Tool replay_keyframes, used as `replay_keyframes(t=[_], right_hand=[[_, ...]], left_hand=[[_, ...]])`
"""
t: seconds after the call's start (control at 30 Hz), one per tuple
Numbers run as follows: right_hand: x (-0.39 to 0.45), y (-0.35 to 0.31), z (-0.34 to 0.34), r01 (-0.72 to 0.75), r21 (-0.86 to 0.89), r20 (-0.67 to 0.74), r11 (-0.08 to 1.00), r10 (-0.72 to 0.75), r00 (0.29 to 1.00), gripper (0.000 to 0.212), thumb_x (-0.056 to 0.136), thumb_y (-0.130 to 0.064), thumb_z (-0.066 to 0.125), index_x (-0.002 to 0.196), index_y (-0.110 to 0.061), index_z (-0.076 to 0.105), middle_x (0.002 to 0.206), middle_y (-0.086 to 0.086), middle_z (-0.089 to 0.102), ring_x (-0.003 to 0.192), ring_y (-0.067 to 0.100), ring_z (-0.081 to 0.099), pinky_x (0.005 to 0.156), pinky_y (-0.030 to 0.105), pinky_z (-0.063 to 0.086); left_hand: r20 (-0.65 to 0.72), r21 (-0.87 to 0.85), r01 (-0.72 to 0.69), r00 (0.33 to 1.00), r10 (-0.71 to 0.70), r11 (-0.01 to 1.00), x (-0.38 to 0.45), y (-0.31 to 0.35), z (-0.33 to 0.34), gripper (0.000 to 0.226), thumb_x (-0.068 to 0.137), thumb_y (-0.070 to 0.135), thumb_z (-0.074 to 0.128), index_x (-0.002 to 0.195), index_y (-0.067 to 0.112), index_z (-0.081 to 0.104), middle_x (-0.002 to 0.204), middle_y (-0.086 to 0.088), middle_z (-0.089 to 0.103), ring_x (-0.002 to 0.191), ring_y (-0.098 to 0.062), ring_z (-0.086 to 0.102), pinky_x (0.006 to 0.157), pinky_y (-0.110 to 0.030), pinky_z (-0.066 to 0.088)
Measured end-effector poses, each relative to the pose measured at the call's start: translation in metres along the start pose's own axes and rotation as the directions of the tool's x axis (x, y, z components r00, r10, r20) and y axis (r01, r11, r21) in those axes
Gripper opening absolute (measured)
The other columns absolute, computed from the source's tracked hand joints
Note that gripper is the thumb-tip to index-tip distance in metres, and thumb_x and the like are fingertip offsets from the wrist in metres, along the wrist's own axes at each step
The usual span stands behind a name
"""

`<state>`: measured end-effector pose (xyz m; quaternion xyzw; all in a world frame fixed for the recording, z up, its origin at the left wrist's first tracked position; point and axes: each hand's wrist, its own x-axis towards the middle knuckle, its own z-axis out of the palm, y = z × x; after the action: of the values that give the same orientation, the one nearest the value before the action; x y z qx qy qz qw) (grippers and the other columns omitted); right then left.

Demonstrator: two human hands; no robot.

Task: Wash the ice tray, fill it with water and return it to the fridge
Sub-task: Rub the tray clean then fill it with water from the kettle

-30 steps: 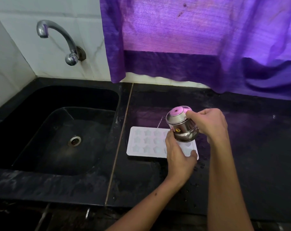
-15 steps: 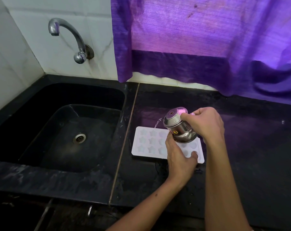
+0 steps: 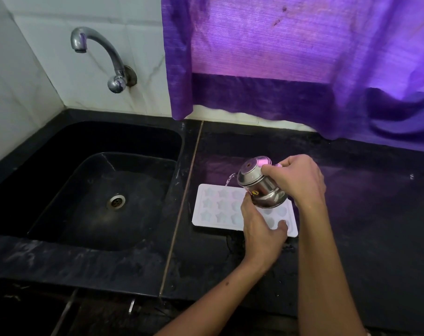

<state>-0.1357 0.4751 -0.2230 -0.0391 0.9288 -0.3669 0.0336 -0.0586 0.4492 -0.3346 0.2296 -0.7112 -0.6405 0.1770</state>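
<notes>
I see the white ice tray (image 3: pixel 220 209) lying flat on the black worktop (image 3: pixel 363 226), just right of the sink (image 3: pixel 60 190). My right hand (image 3: pixel 295 180) grips a steel pot (image 3: pixel 259 185), tipped over the tray, with a thin stream of water (image 3: pixel 230 178) falling from it. My left hand (image 3: pixel 261 229) rests on the tray's near edge, thumb on its rim, fingers loosely bent beneath the pot.
</notes>
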Motion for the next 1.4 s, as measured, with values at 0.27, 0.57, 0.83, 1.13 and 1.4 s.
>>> replay_keyframes(t=[0.27,0.57,0.83,1.13,1.4], right_hand=[[0.002,0.001,-0.005,-0.044,0.063,-0.002,0.997,0.044,0.999,0.024,0.068,-0.040,0.068,0.068,-0.016,0.068,0.071,0.000,0.067,0.076,0.023,0.063,0.070,0.035,0.049],[-0.001,-0.009,0.002,-0.022,0.122,0.032,0.992,0.019,0.999,0.020,0.069,-0.039,0.070,0.069,-0.019,0.066,0.075,-0.001,0.068,0.079,0.021,0.065,0.075,0.039,0.054],[-0.002,-0.022,0.016,0.003,0.044,0.057,0.999,-0.005,0.998,0.020,0.071,-0.037,0.069,0.068,-0.018,0.065,0.074,0.000,0.067,0.078,0.023,0.064,0.072,0.035,0.050],[0.000,-0.022,0.023,0.024,0.008,0.045,1.000,-0.024,0.999,0.020,0.073,-0.038,0.069,0.074,-0.018,0.068,0.076,0.000,0.067,0.077,0.020,0.060,0.064,0.029,0.041],[0.000,-0.019,0.025,0.036,0.007,0.045,0.999,-0.036,0.998,0.020,0.074,-0.038,0.070,0.073,-0.019,0.067,0.077,0.000,0.067,0.078,0.020,0.061,0.065,0.030,0.043]], left_hand=[[-0.014,0.045,-0.048,0.999,0.048,0.998,-0.003,0.005,-0.004,0.089,0.073,0.012,0.071,0.146,0.023,0.021,0.143,0.007,0.034,0.129,-0.001,0.036,0.100,-0.006,0.030],[-0.058,0.067,-0.065,0.996,0.069,0.996,-0.002,0.011,-0.016,0.089,0.077,0.013,0.070,0.148,0.019,0.018,0.150,0.006,0.025,0.137,-0.007,0.028,0.112,-0.027,0.029],[-0.069,0.048,-0.015,0.997,0.018,0.999,0.005,0.000,-0.024,0.091,0.074,0.012,0.072,0.147,0.021,0.018,0.145,0.007,0.033,0.127,0.002,0.034,0.092,0.006,0.021],[-0.057,0.046,-0.008,0.998,0.010,0.999,0.006,-0.006,-0.025,0.092,0.074,0.014,0.072,0.147,0.024,0.016,0.143,0.010,0.033,0.126,0.003,0.035,0.096,-0.001,0.027],[-0.060,0.042,-0.017,0.998,0.019,0.999,0.004,-0.005,-0.024,0.093,0.073,0.015,0.072,0.147,0.022,0.017,0.145,0.008,0.032,0.131,-0.004,0.035,0.109,-0.023,0.033]])
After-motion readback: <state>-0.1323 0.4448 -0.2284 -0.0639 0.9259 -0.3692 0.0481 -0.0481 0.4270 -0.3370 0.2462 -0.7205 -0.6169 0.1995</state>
